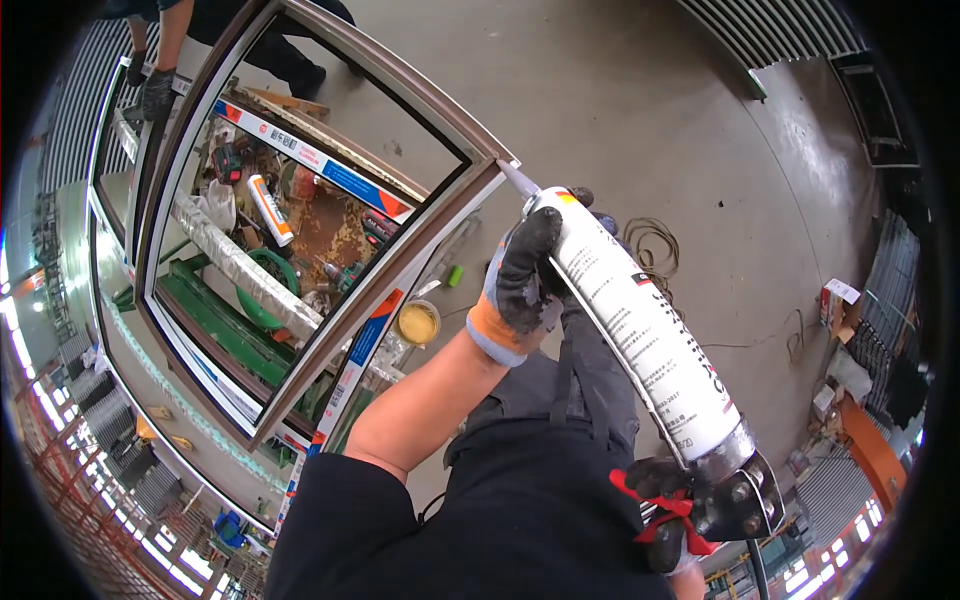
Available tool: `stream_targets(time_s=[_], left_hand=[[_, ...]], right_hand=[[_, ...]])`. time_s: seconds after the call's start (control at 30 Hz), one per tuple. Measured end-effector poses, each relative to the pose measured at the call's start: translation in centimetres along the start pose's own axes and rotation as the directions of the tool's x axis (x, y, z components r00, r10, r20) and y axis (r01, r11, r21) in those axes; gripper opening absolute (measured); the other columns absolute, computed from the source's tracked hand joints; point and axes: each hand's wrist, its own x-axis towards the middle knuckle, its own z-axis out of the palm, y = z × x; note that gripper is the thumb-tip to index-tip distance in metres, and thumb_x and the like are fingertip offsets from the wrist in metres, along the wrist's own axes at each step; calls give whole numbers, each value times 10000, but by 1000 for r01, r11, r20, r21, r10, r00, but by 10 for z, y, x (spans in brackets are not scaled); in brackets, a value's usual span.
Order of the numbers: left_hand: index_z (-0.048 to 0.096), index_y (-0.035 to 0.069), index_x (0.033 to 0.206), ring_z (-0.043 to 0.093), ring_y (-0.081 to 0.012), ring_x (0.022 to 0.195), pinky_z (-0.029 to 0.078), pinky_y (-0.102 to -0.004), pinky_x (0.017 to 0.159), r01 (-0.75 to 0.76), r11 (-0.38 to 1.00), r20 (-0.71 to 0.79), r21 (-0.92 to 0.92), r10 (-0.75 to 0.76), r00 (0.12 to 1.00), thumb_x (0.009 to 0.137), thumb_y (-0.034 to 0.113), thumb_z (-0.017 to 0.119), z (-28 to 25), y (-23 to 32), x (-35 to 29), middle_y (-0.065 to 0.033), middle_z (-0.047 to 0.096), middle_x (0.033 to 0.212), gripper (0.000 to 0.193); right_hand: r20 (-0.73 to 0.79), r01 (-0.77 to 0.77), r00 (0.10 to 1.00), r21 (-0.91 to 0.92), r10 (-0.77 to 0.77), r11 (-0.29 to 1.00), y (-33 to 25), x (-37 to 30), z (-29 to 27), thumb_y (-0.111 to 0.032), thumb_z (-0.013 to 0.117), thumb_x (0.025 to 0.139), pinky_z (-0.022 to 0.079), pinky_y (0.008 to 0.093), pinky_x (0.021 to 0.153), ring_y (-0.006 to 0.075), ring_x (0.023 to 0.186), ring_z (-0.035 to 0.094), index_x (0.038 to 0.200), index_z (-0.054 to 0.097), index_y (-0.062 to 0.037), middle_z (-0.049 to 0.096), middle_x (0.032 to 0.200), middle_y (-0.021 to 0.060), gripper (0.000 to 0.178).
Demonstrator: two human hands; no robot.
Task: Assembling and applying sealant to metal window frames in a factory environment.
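A caulking gun (738,497) loaded with a white sealant cartridge (640,325) slants across the view. My left hand (522,275), in a black, orange and grey glove, wraps around the front of the cartridge just behind its nozzle. At the rear, my right hand (657,510) grips the gun by its red handle and trigger. The pale nozzle (517,181) points at the corner of a brown window frame (440,107), and its tip appears to touch there. How far the trigger is squeezed cannot be made out.
Through the frame show a work stand with a drill (228,163), another sealant cartridge (270,211) and a green basin (268,288). A tub of yellow material (418,323) sits beside it. A co-worker's gloved hand (158,96) holds frames at far left. Coiled cable (652,250) lies on the floor.
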Motion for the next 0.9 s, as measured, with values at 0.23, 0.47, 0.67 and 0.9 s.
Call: stream_targets(time_s=[0.23, 0.47, 0.67, 0.9], left_hand=[[466, 9, 1268, 634, -264, 986, 508, -391, 898, 22, 998, 25, -60, -20, 999, 915, 275, 553, 0, -1, 4, -152, 626, 1066, 451], [454, 7, 1276, 630, -272, 996, 509, -395, 899, 9, 997, 41, -73, -6, 999, 912, 275, 553, -2, 0, 1, -156, 622, 1074, 462], [450, 16, 1277, 629, -282, 994, 513, -404, 892, 36, 993, 60, -111, -30, 998, 902, 299, 564, 0, 0, 2, -163, 616, 1087, 483], [471, 35, 1261, 625, -295, 1013, 508, -443, 908, 23, 995, 35, -100, -20, 999, 909, 307, 559, -2, 8, -14, -164, 616, 1108, 454]], right_hand=[[-31, 5, 999, -41, -7, 999, -5, 2, 4, -471, 616, 818, 461, 459, 837, 285, 941, 568, 964, 499, -62, 566, 908, 115, 450], [-54, -95, 994, -90, 90, 991, 7, -12, -4, -476, 586, 836, 459, 438, 843, 275, 929, 570, 970, 499, -50, 566, 904, 116, 455], [-64, -109, 992, -83, 104, 991, 3, -45, 5, -473, 579, 840, 459, 433, 840, 272, 923, 569, 976, 496, -46, 564, 907, 119, 456], [-38, -108, 994, -91, 104, 990, -6, -39, 11, -469, 571, 845, 458, 426, 836, 269, 915, 567, 982, 494, -40, 561, 909, 123, 457]])
